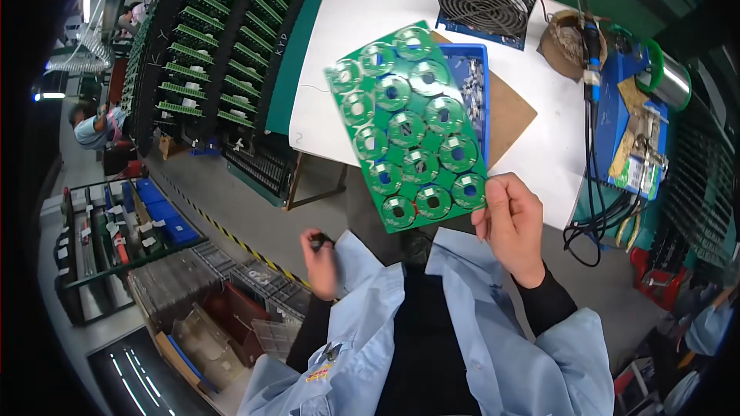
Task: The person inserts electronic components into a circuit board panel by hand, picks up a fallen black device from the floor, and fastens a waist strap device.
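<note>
My right hand [512,223] grips the lower right corner of a green panel of round circuit boards [407,127] and holds it up, tilted, over the white work surface [370,23]. The panel carries several ring-shaped boards with holes in their middles. My left hand [320,262] hangs low at my left side, below the table edge, its fingers curled around a small dark object that I cannot make out. A blue bin [472,81] with small parts lies partly hidden behind the panel.
A black fan [482,0] stands at the back. A soldering iron [591,62] in its holder, a solder spool [671,81] and cables lie at the right. Racks of green boards [208,54] fill the left. Plastic trays [231,308] sit on the floor. Another person works at far left.
</note>
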`<state>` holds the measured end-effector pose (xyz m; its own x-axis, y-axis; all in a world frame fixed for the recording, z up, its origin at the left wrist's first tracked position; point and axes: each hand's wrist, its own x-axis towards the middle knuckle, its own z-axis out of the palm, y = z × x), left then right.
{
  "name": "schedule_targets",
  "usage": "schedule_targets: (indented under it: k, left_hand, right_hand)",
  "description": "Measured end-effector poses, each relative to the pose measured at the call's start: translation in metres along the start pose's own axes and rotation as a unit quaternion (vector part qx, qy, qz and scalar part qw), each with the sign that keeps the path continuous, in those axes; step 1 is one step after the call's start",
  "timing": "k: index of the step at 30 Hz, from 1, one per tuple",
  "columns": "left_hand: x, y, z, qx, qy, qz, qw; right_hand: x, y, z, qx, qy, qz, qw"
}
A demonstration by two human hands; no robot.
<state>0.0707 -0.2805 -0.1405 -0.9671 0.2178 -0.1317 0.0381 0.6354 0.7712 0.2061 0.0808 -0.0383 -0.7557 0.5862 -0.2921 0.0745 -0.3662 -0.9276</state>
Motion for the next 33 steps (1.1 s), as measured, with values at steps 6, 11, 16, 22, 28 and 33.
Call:
schedule_targets:
  k: [6, 11, 16, 22, 28, 33]
  left_hand:
    - [0.078, 0.163, 0.034, -0.305, -0.173, 0.082, 0.933]
    - [0.125, 0.223, 0.045, -0.276, -0.320, 0.038, 0.906]
    - [0.159, 0.241, 0.051, -0.211, -0.380, 0.034, 0.900]
    - [0.171, 0.241, 0.054, -0.214, -0.445, 0.054, 0.868]
    - [0.171, 0.238, 0.058, -0.260, -0.429, 0.053, 0.863]
    - [0.170, 0.233, 0.062, -0.220, -0.408, 0.072, 0.883]
  right_hand:
    - [0.007, -0.001, 0.001, -0.011, 0.050, 0.032, 0.998]
    - [0.005, -0.002, 0.014, -0.009, 0.089, 0.041, 0.995]
    - [0.003, -0.003, 0.025, -0.019, 0.135, 0.037, 0.990]
    - [-0.002, -0.001, 0.034, -0.029, 0.145, 0.045, 0.988]
    - [0.009, -0.010, 0.033, -0.254, 0.125, 0.028, 0.959]
    - [0.017, -0.019, 0.036, -0.449, 0.126, -0.050, 0.883]
